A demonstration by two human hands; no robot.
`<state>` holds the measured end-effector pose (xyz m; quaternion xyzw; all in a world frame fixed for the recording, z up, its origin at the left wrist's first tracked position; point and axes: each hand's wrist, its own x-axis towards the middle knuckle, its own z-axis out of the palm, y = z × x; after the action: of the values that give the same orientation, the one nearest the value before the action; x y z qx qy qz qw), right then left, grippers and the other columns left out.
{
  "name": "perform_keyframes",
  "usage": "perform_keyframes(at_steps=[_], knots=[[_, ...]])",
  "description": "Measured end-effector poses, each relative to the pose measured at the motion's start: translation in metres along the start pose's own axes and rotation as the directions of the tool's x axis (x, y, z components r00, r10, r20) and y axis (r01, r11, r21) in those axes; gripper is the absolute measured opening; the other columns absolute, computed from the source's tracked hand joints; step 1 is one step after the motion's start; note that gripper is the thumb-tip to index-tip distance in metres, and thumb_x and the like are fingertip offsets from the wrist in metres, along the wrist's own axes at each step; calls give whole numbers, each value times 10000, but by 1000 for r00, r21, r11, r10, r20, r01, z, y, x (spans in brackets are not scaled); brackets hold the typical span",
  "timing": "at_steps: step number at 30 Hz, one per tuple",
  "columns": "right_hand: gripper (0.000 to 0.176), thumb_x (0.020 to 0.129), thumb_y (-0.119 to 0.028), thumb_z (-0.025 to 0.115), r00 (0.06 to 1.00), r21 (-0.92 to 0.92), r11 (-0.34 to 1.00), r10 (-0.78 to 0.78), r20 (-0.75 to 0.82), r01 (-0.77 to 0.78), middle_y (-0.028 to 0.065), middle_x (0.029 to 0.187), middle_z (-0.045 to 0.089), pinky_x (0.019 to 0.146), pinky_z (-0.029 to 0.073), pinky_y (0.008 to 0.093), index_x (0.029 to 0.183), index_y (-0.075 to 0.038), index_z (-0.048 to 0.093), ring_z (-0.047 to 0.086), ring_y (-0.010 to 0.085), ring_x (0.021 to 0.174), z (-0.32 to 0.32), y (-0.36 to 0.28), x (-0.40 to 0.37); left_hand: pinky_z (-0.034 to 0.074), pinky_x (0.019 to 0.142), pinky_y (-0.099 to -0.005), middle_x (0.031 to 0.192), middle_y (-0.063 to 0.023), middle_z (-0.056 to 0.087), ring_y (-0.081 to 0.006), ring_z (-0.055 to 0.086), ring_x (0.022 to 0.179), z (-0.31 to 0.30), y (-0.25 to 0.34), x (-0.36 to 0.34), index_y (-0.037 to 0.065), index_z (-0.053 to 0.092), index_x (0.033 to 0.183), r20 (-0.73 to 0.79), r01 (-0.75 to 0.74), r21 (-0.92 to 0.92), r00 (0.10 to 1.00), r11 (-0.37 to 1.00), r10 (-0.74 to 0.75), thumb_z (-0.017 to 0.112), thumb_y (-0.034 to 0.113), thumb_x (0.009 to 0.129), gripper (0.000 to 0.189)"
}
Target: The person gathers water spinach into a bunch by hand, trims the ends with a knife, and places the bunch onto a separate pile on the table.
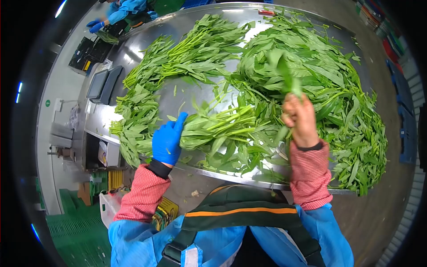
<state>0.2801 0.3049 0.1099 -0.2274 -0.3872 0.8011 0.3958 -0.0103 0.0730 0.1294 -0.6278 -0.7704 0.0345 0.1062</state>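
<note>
My left hand (167, 140), in a blue glove, grips the cut ends of a bundle of green leafy stalks (218, 129) that lies across the steel table (182, 26). My right hand (301, 119), bare, is raised above the table and closed around a leafy stem (284, 73) that points upward. A large heap of loose greens (320, 89) spreads under and beyond my right hand. Both forearms wear red checked sleeve covers over blue sleeves.
More bunches of greens (178, 58) lie at the table's far left. Another person's blue-gloved hands (95, 26) work at the top left. A scale with a screen (98, 84) stands left of the table. Green floor grating (71, 222) lies at the bottom left.
</note>
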Motion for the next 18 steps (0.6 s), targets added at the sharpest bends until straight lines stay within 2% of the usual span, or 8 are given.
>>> perform_keyframes(at_steps=[2, 4, 6, 10, 11, 14, 16, 18], knots=[[126, 948, -199, 551, 1000, -93, 996, 4, -20, -6, -69, 674, 411, 403, 285, 152, 999, -86, 528, 316, 4, 522, -25, -13, 1, 434, 661, -384, 965, -95, 584, -299, 564, 827, -1, -6, -2, 152, 419, 1395, -38, -9, 28, 999, 1000, 10, 645, -16, 651, 795], [266, 914, -264, 597, 999, -735, 677, -6, -34, -21, 5, 775, 552, 598, 470, 294, 1046, -34, 583, 544, 126, 688, -28, -6, 9, 425, 671, -371, 991, -86, 594, -283, 563, 825, -3, -4, -3, 154, 430, 1389, -39, -21, 76, 999, 997, 24, 621, -31, 665, 772], [401, 868, -340, 640, 996, -776, 624, -36, 86, 90, 92, 895, 627, 750, 492, 363, 1091, -9, 596, 606, 228, 855, -3, 15, 9, 422, 676, -367, 1004, -82, 598, -278, 562, 821, -5, 3, 2, 155, 437, 1385, -51, -49, 81, 997, 995, 53, 605, -40, 676, 755], [537, 808, -445, 661, 922, -938, 110, 176, 345, 329, 200, 1017, 633, 834, 493, 365, 1115, -8, 613, 618, 319, 895, 35, 31, 11, 419, 667, -371, 1002, -78, 601, -275, 560, 815, -15, 20, 12, 156, 450, 1377, -106, -116, 125, 986, 985, 130, 580, -64, 680, 743], [440, 830, -334, 669, 916, -885, 252, -19, 400, 392, 159, 1019, 658, 831, 494, 339, 1114, -2, 621, 635, 252, 900, 21, 56, 15, 418, 666, -370, 1000, -78, 601, -273, 560, 815, -15, 21, 13, 156, 451, 1376, -117, -121, 124, 984, 985, 135, 576, -68, 680, 742], [348, 853, -190, 652, 987, -501, 864, 27, 157, 56, 112, 1034, 673, 828, 490, 296, 1136, 8, 609, 627, 166, 911, 15, 49, 14, 419, 665, -371, 988, -78, 600, -272, 564, 819, -10, 17, 10, 159, 468, 1358, -131, -94, 62, 986, 994, 102, 586, -62, 683, 720], [283, 882, -124, 619, 974, -625, 748, -171, 145, 224, 57, 931, 663, 718, 493, 260, 1135, -1, 591, 598, 115, 787, 10, 51, 13, 424, 668, -375, 975, -80, 597, -278, 567, 824, -8, 17, 6, 160, 487, 1337, -89, -71, 18, 993, 997, 73, 603, -50, 689, 692], [184, 902, -144, 609, 998, -424, 905, -57, -35, 37, 19, 776, 604, 537, 443, 220, 1046, -32, 588, 520, 66, 614, 15, 42, 3, 433, 674, -382, 960, -86, 592, -288, 571, 828, -7, 20, 6, 160, 507, 1313, -15, -38, -9, 999, 999, 38, 624, -34, 696, 657]])
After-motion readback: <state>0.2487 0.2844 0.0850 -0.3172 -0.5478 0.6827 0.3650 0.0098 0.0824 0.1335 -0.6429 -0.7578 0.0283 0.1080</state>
